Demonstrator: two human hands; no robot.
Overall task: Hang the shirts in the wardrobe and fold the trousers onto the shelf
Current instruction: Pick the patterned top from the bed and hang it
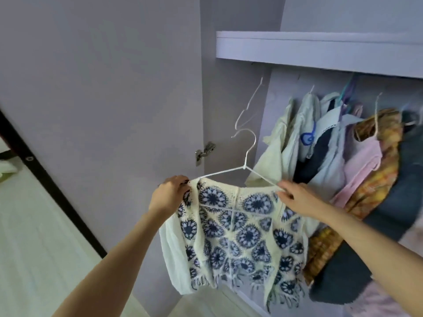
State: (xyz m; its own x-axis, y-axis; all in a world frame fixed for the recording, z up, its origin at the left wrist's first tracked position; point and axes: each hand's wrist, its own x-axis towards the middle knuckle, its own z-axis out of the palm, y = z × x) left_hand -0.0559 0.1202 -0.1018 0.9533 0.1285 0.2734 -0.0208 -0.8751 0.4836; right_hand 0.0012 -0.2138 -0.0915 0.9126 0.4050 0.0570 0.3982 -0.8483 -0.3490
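Lilac wardrobe behind; left hand and right hand pinch a crochet top on a wire hanger.

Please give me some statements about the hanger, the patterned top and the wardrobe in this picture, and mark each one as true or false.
1. The cream and blue crochet top is on a white wire hanger. True.
2. The hook of this hanger is already over the wardrobe rail. False: the hook is free in the air, below the shelf.
3. The left hand and the right hand each hold one shoulder end of the top. True.
4. The wardrobe has no other clothes in it. False: several garments hang at the right.
5. A metal hinge shows on the wardrobe side. True.
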